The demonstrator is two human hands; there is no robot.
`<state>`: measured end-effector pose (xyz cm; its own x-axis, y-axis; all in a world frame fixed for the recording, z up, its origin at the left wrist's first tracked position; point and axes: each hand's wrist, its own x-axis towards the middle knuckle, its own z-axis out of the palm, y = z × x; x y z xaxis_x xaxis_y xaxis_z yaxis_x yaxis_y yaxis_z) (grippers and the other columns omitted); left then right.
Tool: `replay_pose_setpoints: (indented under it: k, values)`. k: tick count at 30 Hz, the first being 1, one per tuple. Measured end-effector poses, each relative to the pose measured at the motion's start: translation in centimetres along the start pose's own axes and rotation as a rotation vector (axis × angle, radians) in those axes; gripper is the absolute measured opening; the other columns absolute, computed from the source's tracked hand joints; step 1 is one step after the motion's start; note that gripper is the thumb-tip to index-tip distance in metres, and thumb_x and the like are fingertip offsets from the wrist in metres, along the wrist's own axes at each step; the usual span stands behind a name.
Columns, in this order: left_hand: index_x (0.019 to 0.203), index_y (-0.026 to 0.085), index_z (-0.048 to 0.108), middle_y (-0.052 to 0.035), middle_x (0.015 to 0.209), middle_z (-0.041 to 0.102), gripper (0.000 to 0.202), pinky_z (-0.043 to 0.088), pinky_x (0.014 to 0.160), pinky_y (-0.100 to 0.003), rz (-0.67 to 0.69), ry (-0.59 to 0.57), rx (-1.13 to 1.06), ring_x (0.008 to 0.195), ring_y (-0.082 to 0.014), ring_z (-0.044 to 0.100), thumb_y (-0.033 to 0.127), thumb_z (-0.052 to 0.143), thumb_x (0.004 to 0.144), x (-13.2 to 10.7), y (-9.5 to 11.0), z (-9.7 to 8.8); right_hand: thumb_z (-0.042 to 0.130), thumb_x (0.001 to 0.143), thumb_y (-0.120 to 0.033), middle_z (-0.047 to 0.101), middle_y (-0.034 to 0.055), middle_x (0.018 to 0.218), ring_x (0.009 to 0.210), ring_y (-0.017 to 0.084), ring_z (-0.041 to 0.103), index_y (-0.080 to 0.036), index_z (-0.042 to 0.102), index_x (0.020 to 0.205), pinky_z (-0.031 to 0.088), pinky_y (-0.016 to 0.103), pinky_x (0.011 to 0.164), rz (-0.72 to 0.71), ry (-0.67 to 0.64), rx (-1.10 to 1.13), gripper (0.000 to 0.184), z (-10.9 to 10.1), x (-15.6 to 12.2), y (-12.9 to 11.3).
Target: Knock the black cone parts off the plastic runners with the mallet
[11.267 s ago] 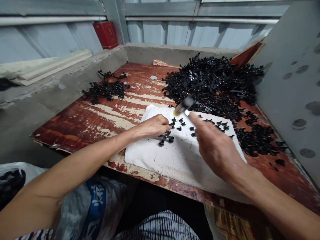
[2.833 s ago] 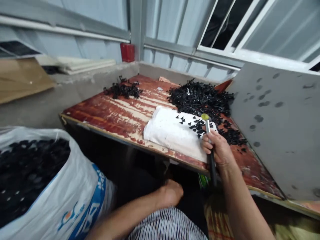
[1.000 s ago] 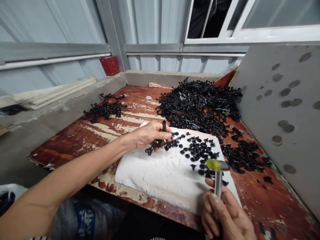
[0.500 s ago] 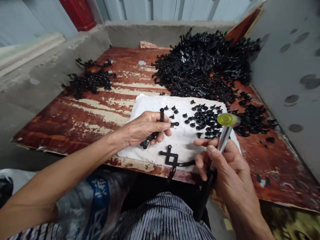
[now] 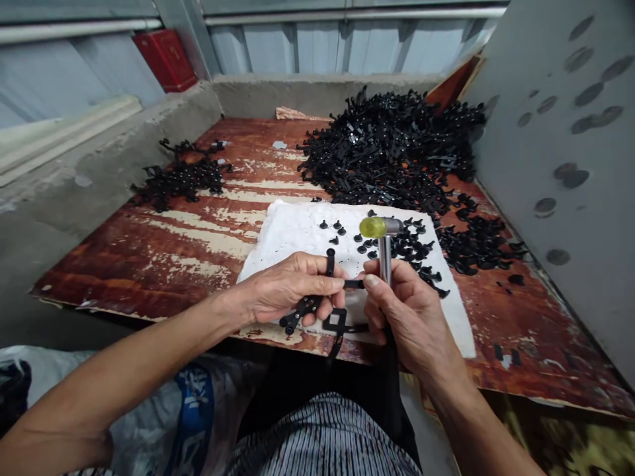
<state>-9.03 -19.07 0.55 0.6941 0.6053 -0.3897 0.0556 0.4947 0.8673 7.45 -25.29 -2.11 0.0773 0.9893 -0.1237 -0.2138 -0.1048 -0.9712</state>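
My left hand [image 5: 292, 284] is closed around a black jointed bracket [image 5: 353, 284], whose narrow arms stick out above the fingers, to the right and below the palm. In my right hand [image 5: 411, 301] is a small mallet [image 5: 378, 227] with a yellow face, a metal neck and a dark handle, held head up. My right thumb and fingertips meet the right-hand end of the bracket's arm. Below the hands, another black frame-like bracket [image 5: 337, 344] lies across the cloth's front edge. Small black pegs with round bases [image 5: 414, 244] stand scattered on the white cloth [image 5: 292, 228].
A large heap of black parts [image 5: 387, 145] fills the back right of the worn red board [image 5: 198, 244]. A smaller pile [image 5: 183, 175] lies at the left. A grey spotted panel [image 5: 555, 165] borders the right side, with a low concrete ledge [image 5: 258, 92] behind.
My right hand has moved left with the mallet, up to the bracket, and its fingers now touch the arm's end. My left hand keeps its hold. The head view has tilted up slightly.
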Motion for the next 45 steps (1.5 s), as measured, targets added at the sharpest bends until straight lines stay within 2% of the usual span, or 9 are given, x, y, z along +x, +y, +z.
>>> replay_pose_setpoints:
  k: [3, 6, 10, 13, 21, 26, 33, 40, 45]
  values:
    - [0.076, 0.011, 0.062, -0.0029, 0.067, 0.063, 0.020, 0.039, 0.034, -0.015, 0.017, 0.021, 0.036, 0.044, -0.0063, 0.052, 0.028, 0.070, 0.074, 0.0, -0.1, -0.1, 0.070, 0.078, -0.040, 0.039, -0.0122, 0.048, 0.033, 0.004, 0.032, -0.022, 0.052, 0.088, 0.030, 0.013, 0.027, 0.010, -0.014, 0.021, 0.027, 0.2, 0.4, 0.0]
    - [0.074, 0.011, 0.062, -0.0022, 0.064, 0.061, 0.021, 0.037, 0.033, -0.015, 0.042, 0.109, 0.039, 0.043, -0.0061, 0.051, 0.030, 0.070, 0.076, 0.3, 0.1, -1.0, 0.069, 0.078, -0.041, 0.049, -0.0090, 0.061, 0.035, 0.003, 0.036, -0.021, 0.054, 0.088, 0.031, 0.013, 0.027, -0.002, -0.009, 0.016, 0.027, 0.2, 0.4, -0.1]
    - [0.067, 0.012, 0.056, -0.0010, 0.059, 0.058, 0.017, 0.035, 0.029, -0.016, 0.002, 0.281, 0.013, 0.039, -0.0063, 0.048, 0.017, 0.061, 0.082, 1.5, 1.3, -2.7, 0.069, 0.078, -0.044, 0.061, -0.0019, 0.089, 0.041, 0.002, 0.041, -0.021, 0.056, 0.092, 0.034, 0.014, 0.028, -0.007, 0.034, 0.008, 0.029, -0.6, 0.1, -0.1]
    - [0.062, 0.012, 0.053, -0.0018, 0.057, 0.058, 0.023, 0.035, 0.029, -0.016, -0.036, 0.347, 0.013, 0.039, -0.0073, 0.050, 0.008, 0.053, 0.085, 2.6, 2.1, -3.9, 0.070, 0.077, -0.044, 0.060, -0.0022, 0.086, 0.042, 0.002, 0.041, -0.021, 0.056, 0.092, 0.034, 0.014, 0.029, 0.019, 0.069, 0.016, 0.030, -1.4, -0.1, 0.0]
    - [0.075, 0.012, 0.058, -0.0066, 0.075, 0.066, 0.014, 0.035, 0.028, -0.017, 0.043, 0.314, 0.029, 0.039, -0.0073, 0.053, 0.009, 0.053, 0.087, 5.1, 3.4, -4.4, 0.072, 0.074, -0.044, 0.062, -0.0011, 0.083, 0.040, 0.003, 0.039, -0.021, 0.057, 0.090, 0.033, 0.014, 0.027, 0.052, 0.078, 0.003, 0.032, -2.4, 0.2, -0.6]
    - [0.073, 0.012, 0.058, -0.0079, 0.084, 0.068, 0.011, 0.033, 0.028, -0.016, 0.079, 0.324, 0.134, 0.041, -0.0076, 0.058, 0.014, 0.064, 0.082, 6.1, 3.2, -3.9, 0.073, 0.074, -0.041, 0.061, -0.0016, 0.080, 0.039, 0.003, 0.039, -0.021, 0.058, 0.090, 0.034, 0.015, 0.028, 0.073, 0.089, 0.053, 0.030, -2.8, -0.1, -0.3]
    - [0.084, 0.009, 0.063, -0.0127, 0.091, 0.070, 0.011, 0.035, 0.031, -0.017, 0.111, 0.182, 0.309, 0.044, -0.0071, 0.059, 0.019, 0.058, 0.087, 4.9, 2.3, -2.7, 0.074, 0.073, -0.040, 0.061, -0.0019, 0.077, 0.038, 0.003, 0.040, -0.021, 0.059, 0.088, 0.034, 0.015, 0.028, 0.092, 0.107, 0.097, 0.029, -3.2, -0.5, 0.2]
    - [0.085, 0.009, 0.063, -0.0128, 0.103, 0.067, 0.009, 0.037, 0.029, -0.017, 0.204, 0.296, 0.260, 0.048, -0.0081, 0.062, 0.017, 0.058, 0.085, 4.6, 2.7, -3.8, 0.072, 0.076, -0.039, 0.060, -0.0020, 0.075, 0.038, 0.003, 0.038, -0.022, 0.058, 0.089, 0.034, 0.015, 0.029, 0.091, 0.090, 0.107, 0.026, -3.3, -0.3, 0.4]
    - [0.081, 0.009, 0.062, -0.0140, 0.097, 0.069, 0.010, 0.035, 0.028, -0.017, 0.100, 0.294, 0.261, 0.042, -0.0080, 0.059, 0.018, 0.060, 0.084, 4.1, 2.3, -3.5, 0.073, 0.075, -0.039, 0.060, -0.0020, 0.075, 0.038, 0.003, 0.039, -0.022, 0.059, 0.088, 0.033, 0.015, 0.028, 0.083, 0.090, 0.116, 0.025, -3.4, -0.3, 0.5]
